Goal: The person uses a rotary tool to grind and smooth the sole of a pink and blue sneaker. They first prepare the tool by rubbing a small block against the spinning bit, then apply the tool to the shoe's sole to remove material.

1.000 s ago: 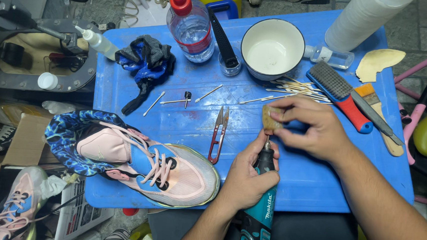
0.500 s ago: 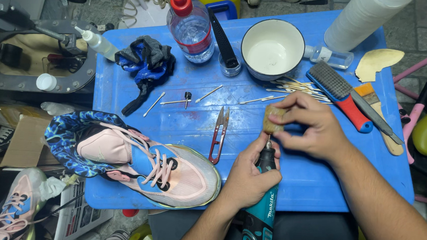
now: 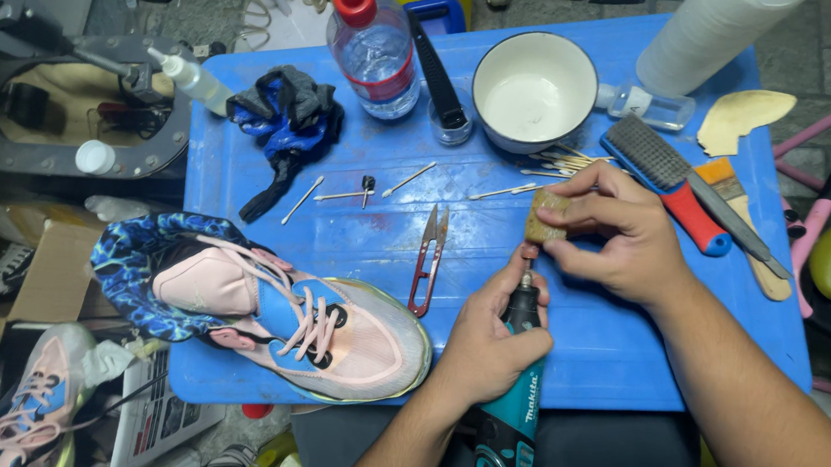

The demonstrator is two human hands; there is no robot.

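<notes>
The left hand (image 3: 486,341) is wrapping closed around a teal-and-black cordless rotary tool (image 3: 511,406), its tip pointing toward twelve o'clock. The right hand (image 3: 620,238) is pinching a small tan rectangular block (image 3: 543,216) between thumb and fingers, just above the tool's tip at twelve o'clock from the left hand; whether tip and block are touching cannot be told. Both are hovering over the blue plastic table (image 3: 622,346). A pair of red-handled thread snips (image 3: 426,261) is lying at nine o'clock from the tool. A pink-and-blue laced sneaker (image 3: 273,316) is resting at the table's seven o'clock. A white enamel bowl (image 3: 533,91) is sitting at twelve o'clock.
</notes>
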